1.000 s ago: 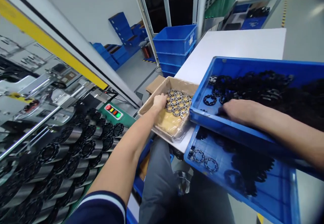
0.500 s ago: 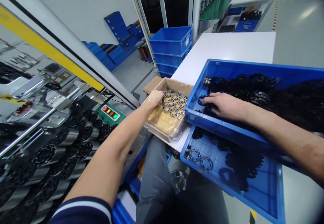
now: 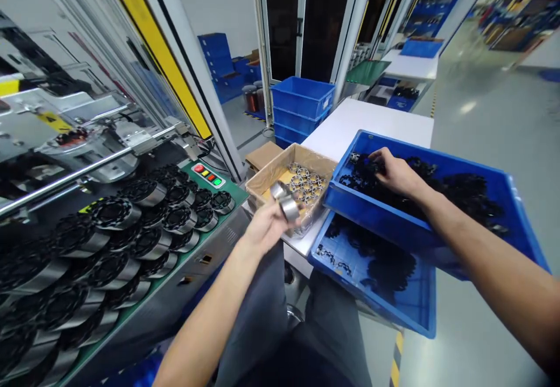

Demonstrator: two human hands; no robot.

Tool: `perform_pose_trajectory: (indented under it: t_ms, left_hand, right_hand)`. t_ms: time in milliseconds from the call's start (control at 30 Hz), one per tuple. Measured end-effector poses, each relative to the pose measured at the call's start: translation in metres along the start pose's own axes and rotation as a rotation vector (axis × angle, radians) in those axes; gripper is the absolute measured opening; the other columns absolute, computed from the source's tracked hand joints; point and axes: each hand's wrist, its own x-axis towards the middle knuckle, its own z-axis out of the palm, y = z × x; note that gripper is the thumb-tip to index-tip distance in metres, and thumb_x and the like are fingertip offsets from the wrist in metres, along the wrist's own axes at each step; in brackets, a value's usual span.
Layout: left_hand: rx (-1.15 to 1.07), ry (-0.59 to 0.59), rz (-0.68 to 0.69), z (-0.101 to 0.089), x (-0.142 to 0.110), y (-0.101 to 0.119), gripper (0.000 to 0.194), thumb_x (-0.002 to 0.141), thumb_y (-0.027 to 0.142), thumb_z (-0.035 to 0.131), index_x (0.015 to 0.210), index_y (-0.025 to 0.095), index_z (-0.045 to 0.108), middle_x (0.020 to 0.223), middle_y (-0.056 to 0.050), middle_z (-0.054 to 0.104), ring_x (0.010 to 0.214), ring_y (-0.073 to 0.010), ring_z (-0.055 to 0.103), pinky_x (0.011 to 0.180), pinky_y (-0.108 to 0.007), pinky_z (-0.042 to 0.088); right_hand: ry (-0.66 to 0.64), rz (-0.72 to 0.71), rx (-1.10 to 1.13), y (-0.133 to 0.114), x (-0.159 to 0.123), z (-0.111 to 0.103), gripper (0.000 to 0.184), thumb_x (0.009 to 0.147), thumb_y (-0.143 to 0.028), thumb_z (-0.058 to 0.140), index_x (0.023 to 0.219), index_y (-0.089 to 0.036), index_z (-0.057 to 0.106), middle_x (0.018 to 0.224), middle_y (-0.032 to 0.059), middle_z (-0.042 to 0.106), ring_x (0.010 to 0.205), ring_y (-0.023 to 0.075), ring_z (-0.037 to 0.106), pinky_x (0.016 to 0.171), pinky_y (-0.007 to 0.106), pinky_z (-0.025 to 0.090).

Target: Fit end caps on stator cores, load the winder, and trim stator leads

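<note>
Rings (image 3: 289,207) of bare metal sit gripped in our left hand (image 3: 263,228) over the carton (image 3: 317,160), where more remain. Our right hand (image 3: 397,175) rests among black parts (image 3: 470,191) in the upper blue bin (image 3: 371,209), its grip unclear to us; black-faced cores (image 3: 178,219) already crowd the green bench (image 3: 237,195).

Glare spots the grey floor (image 3: 485,142); the upper right blurs.

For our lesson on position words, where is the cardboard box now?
In the head view, the cardboard box sits near the centre on the white table, just left of the blue bin under the right hand, partly behind the left hand.
</note>
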Motion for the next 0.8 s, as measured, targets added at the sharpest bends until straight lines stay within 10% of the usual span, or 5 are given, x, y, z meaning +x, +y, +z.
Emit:
perform_pose_trajectory:
  t_ms: [267, 467, 633, 800]
  left_hand:
    - [-0.191, 0.073, -0.068, -0.036, -0.144, -0.063, 0.067, 0.102, 0.077, 0.085, 0.138, 0.025, 0.065, 0.111, -0.009, 0.085, 0.06, -0.0164, 0.069, 0.044, -0.026, 0.055]
    - [-0.13, 0.055, 0.068, -0.052, -0.22, -0.064, 0.079, 0.117, 0.074, 0.062, 0.182, 0.035, 0.039, 0.125, -0.011, 0.081, 0.086, -0.0201, 0.077, 0.062, -0.026, 0.059]
    - [-0.259, 0.128, 0.143, -0.035, -0.245, -0.06, 0.065, 0.116, 0.075, 0.065, 0.166, 0.035, 0.053, 0.111, -0.006, 0.079, 0.087, -0.0223, 0.074, 0.073, -0.032, 0.061]
    - [-0.216, 0.23, 0.101, -0.032, -0.252, -0.054, 0.075, 0.105, 0.079, 0.08, 0.165, 0.038, 0.062, 0.145, -0.01, 0.081, 0.133, -0.0379, 0.079, 0.113, -0.052, 0.068]
  right_hand:
    - [0.265, 0.006, 0.254, -0.037, -0.011, -0.034, 0.034, 0.116, -0.05, 0.081, 0.122, -0.017, 0.078, 0.106, 0.0028, 0.079, 0.083, 0.0142, 0.073, 0.077, 0.031, 0.068]
    - [0.566, -0.125, 0.571, -0.162, -0.107, -0.005, 0.032, 0.106, -0.052, 0.093, 0.129, -0.035, 0.079, 0.11, 0.001, 0.081, 0.077, 0.0154, 0.074, 0.072, 0.032, 0.065]
    - [0.303, -0.323, 0.911, -0.303, -0.226, 0.061, 0.063, 0.095, -0.043, 0.104, 0.153, -0.05, 0.079, 0.093, -0.0041, 0.088, 0.091, 0.0272, 0.083, 0.101, 0.052, 0.071]
    - [0.001, -0.213, 1.146, -0.352, -0.256, 0.092, 0.076, 0.095, -0.035, 0.103, 0.164, -0.051, 0.075, 0.101, -0.0014, 0.091, 0.12, 0.033, 0.082, 0.106, 0.056, 0.072]
